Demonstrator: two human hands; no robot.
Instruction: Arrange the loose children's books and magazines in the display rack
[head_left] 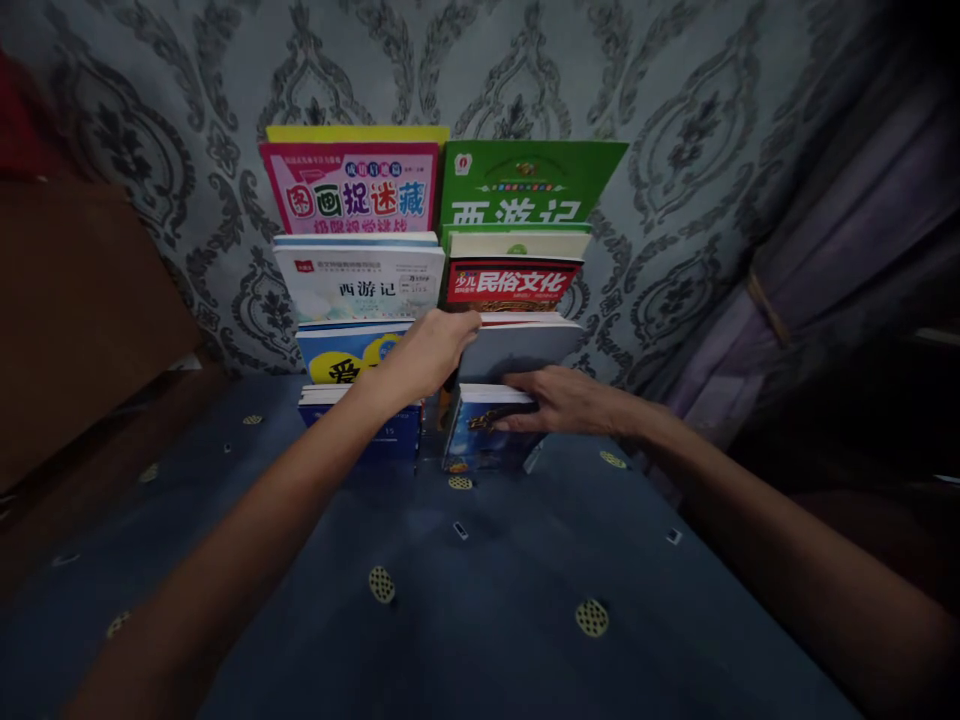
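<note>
Books stand upright in two columns of stepped rows. My left hand (431, 352) is closed at the upper left corner of a plain grey book (517, 350) in the right column; its fingertips are partly hidden. In front of that book is a dark blue book (487, 440), the lowest of the column. My right hand (562, 402) pinches its upper right part, thumb on the cover and fingers behind the top edge. Behind the grey book rises a red-and-black book (514, 282). My left forearm crosses a blue and yellow book (322, 350) in the left column.
Further back stand a green book (529, 180), a pink book (352, 185) and a white book (360, 280). Patterned wallpaper (517, 60) is behind them. A dark blue patterned cloth (487, 600) covers the surface. A brown box (82, 310) is left; a tied curtain (795, 270) hangs right.
</note>
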